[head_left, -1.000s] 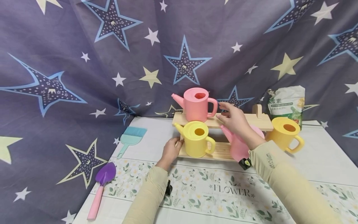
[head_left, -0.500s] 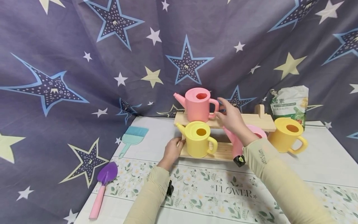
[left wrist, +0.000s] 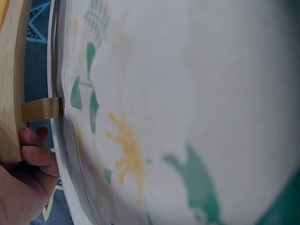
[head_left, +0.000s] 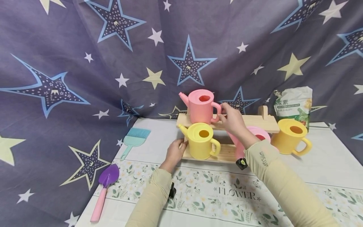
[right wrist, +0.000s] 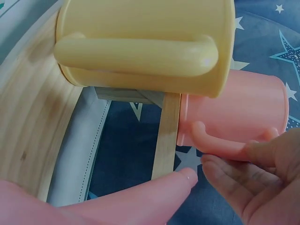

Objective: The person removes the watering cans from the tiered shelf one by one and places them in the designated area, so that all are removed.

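On the upper board of a two-tier wooden shelf stands a pink watering can, spout to the left. My right hand pinches its handle between thumb and fingers, as the right wrist view shows of the handle. A yellow watering can sits below it on the lower board. My left hand grips the left end of that lower board, fingers curled round the wood in the left wrist view. Another pink watering can, at the lower board's right, is partly hidden by my right arm.
Right of the shelf stands a second yellow watering can, with a white and green bag behind it. At the left lie a teal brush and a purple trowel with a pink handle. A star-patterned curtain hangs behind.
My right hand has moved slightly left onto the upper pink watering can's handle and taken hold of it. That can has shifted slightly. My left hand stays on the shelf end.
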`<action>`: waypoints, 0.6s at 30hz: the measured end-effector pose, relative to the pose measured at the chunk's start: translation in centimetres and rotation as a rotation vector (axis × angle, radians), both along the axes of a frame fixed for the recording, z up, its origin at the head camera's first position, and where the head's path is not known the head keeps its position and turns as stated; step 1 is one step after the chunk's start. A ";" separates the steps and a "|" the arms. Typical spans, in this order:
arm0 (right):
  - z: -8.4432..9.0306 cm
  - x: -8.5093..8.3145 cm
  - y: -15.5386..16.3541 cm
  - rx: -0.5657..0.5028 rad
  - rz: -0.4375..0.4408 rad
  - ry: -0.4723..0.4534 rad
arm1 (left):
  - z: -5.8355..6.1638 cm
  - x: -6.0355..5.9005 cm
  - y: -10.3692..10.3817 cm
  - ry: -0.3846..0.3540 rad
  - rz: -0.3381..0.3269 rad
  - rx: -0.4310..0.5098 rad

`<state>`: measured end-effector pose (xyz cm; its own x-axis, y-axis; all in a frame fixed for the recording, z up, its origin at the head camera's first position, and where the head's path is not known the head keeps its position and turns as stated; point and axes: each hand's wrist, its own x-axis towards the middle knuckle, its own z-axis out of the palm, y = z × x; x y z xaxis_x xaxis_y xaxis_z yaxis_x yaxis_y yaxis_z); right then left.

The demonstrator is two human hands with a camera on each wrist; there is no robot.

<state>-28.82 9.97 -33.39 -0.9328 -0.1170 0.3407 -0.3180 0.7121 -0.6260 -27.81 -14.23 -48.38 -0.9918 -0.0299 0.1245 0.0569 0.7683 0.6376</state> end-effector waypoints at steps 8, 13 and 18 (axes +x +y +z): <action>0.1 0.7 0.7 -0.028 -0.024 0.062 | -0.2 -0.1 -0.1 0.007 0.005 -0.011; 0.6 1.2 1.6 -0.051 -0.050 0.080 | -0.2 -0.1 -0.1 0.009 0.005 -0.008; 1.4 1.9 2.5 -0.073 -0.066 0.122 | -0.1 0.0 0.0 -0.006 0.006 0.008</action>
<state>-26.91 12.51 -31.97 -0.8888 -0.0271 0.4576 -0.3487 0.6878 -0.6367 -27.82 -14.26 -48.45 -0.9923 -0.0372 0.1184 0.0482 0.7633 0.6442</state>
